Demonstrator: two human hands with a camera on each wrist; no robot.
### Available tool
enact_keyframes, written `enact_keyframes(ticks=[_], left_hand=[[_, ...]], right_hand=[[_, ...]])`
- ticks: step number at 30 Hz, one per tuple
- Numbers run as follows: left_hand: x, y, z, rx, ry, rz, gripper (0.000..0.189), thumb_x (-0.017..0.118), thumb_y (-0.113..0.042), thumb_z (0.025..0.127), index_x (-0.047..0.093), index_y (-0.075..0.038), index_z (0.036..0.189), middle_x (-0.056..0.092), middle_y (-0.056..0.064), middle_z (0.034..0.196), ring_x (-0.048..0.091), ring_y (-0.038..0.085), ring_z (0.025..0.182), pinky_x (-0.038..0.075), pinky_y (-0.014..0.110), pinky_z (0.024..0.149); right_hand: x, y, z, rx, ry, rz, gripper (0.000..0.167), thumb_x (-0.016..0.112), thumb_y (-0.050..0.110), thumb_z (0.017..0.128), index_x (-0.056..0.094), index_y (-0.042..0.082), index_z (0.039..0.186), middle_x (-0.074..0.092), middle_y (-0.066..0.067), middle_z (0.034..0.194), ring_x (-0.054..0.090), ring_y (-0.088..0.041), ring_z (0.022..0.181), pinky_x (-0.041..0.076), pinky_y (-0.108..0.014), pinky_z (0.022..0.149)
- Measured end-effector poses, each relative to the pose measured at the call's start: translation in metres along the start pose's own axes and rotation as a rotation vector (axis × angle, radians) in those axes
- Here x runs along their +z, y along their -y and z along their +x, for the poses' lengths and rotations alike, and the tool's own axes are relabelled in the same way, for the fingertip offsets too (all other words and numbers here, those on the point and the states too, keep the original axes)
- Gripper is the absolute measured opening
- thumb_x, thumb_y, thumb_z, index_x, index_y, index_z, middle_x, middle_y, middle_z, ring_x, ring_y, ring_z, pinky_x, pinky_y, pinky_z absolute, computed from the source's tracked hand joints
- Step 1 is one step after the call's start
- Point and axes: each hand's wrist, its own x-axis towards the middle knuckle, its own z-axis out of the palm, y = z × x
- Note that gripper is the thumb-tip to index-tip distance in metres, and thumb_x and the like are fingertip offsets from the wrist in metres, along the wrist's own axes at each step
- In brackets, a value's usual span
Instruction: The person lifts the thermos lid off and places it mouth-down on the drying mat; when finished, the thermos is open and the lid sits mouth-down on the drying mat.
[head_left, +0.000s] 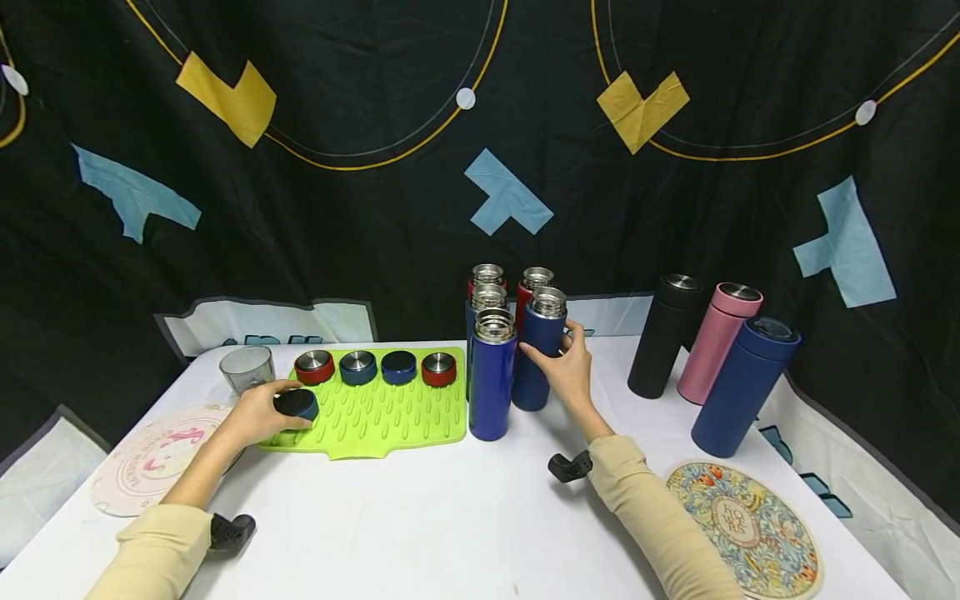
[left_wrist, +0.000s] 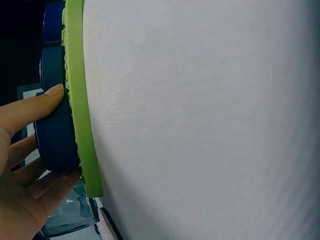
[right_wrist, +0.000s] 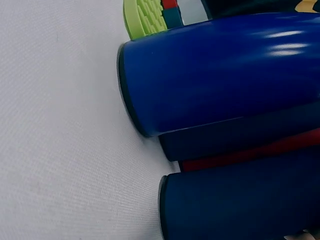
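Note:
At the left end of a green drying mat (head_left: pixel 375 417), my left hand (head_left: pixel 257 412) holds a dark blue bottle lid (head_left: pixel 302 405) by its sides. The left wrist view shows the thumb on one side of this lid (left_wrist: pixel 56 135) and fingers on the other, low over the mat. My right hand (head_left: pixel 567 372) grips a lidless dark blue thermos bottle (head_left: pixel 532 367), which stands upright. Beside it are a brighter blue bottle (head_left: pixel 491 392) and several other open bottles with bare steel necks. Only fingertips of the right hand show in the right wrist view.
Along the mat's back edge sit a red lid (head_left: pixel 314 367), more blue lids and another red lid (head_left: pixel 438 370). A clear glass (head_left: pixel 247 367) stands behind my left hand, near a pink round mat (head_left: pixel 150 467). Lidded black (head_left: pixel 660 342), pink and blue bottles stand right, behind a patterned round mat (head_left: pixel 742 525).

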Motion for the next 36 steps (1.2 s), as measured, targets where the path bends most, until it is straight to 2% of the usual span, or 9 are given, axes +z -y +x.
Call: enact_keyframes(ticks=[9,15,20,25,29,36], left_hand=[[-0.001,0.006,-0.001,0.053,0.01,-0.01,0.077,0.087,-0.024,0.067,0.052,0.013,0.125,0.052,0.039,0.12,0.049,0.055,0.109,0.041,0.065,0.089],[-0.009,0.004,-0.006,0.033,0.028,-0.008,0.081,0.087,-0.024,0.068,0.048,0.013,0.128,0.051,0.04,0.12,0.05,0.055,0.108,0.043,0.064,0.087],[-0.019,-0.011,-0.014,0.026,-0.008,-0.003,0.078,0.083,-0.019,0.073,0.045,0.012,0.132,0.048,0.04,0.124,0.048,0.055,0.112,0.043,0.065,0.089],[-0.021,-0.03,-0.021,0.099,-0.047,-0.025,0.074,0.084,-0.016,0.072,0.048,0.008,0.132,0.049,0.035,0.129,0.049,0.054,0.112,0.042,0.064,0.09],[-0.016,-0.044,-0.025,0.181,-0.06,-0.044,0.071,0.085,-0.015,0.071,0.053,0.005,0.13,0.054,0.033,0.124,0.053,0.049,0.11,0.044,0.061,0.09],[0.002,-0.06,-0.029,0.263,0.0,-0.077,0.068,0.086,-0.015,0.07,0.055,0.003,0.128,0.058,0.027,0.124,0.057,0.047,0.106,0.047,0.058,0.089]], right_hand=[[0.002,0.004,-0.001,-0.029,0.004,-0.06,0.077,0.087,0.026,0.072,0.042,0.004,0.131,0.067,-0.022,0.111,0.067,-0.032,0.099,0.055,-0.045,0.082],[0.003,0.005,-0.002,-0.051,0.013,-0.125,0.08,0.086,0.027,0.072,0.041,0.0,0.133,0.066,-0.025,0.11,0.066,-0.034,0.1,0.055,-0.047,0.081],[-0.001,0.003,-0.004,-0.007,0.058,-0.165,0.084,0.086,0.028,0.072,0.04,-0.001,0.137,0.063,-0.027,0.116,0.063,-0.036,0.106,0.054,-0.048,0.084],[-0.008,0.001,-0.006,0.025,0.135,-0.18,0.085,0.085,0.027,0.075,0.037,-0.001,0.139,0.058,-0.029,0.124,0.059,-0.037,0.114,0.05,-0.05,0.091],[-0.017,0.0,-0.011,0.036,0.187,-0.167,0.087,0.084,0.025,0.075,0.036,-0.002,0.142,0.055,-0.029,0.129,0.055,-0.038,0.118,0.045,-0.053,0.097],[-0.035,0.001,-0.021,0.007,0.211,-0.168,0.081,0.084,0.028,0.075,0.04,0.005,0.14,0.055,-0.022,0.133,0.055,-0.033,0.12,0.044,-0.046,0.101]])
